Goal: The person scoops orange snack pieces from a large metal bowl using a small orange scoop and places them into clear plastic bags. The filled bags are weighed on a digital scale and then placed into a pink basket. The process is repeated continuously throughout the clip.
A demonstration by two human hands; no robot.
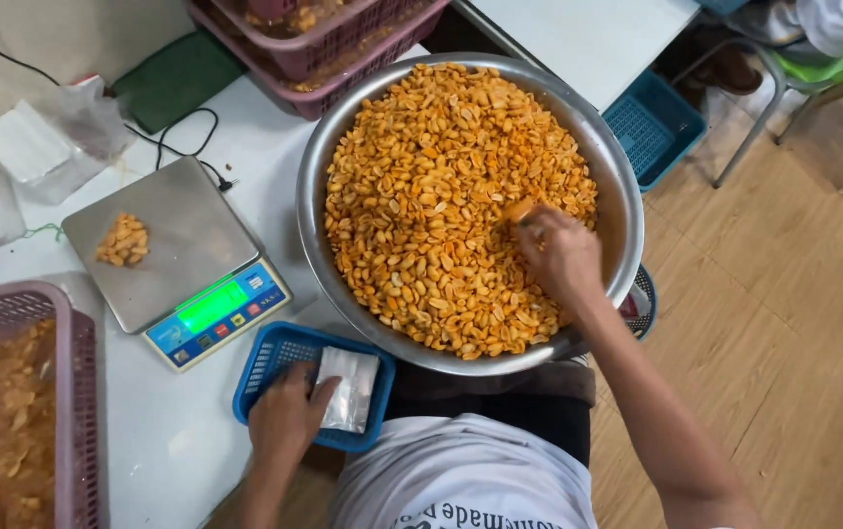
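Note:
A large steel bowl [627,211] full of orange coated peanuts [441,196] rests on my lap and the table edge. My right hand [560,257] is down in the peanuts at the bowl's right side, fingers closed around a small scoop or handful. My left hand [286,416] rests in a small blue basket [266,360], fingers on a clear plastic pouch [351,387] lying inside it. A digital scale [181,257] with a lit green display stands left of the bowl, with a small pile of peanuts [123,241] on its steel platform.
A pink crate [10,402] with packed snacks sits at the lower left. Stacked pink crates [333,44] stand at the back. Plastic bags [39,147] lie far left. A black cable [186,132] runs to the scale. A blue basket [654,122] and a chair [784,78] stand on the wooden floor.

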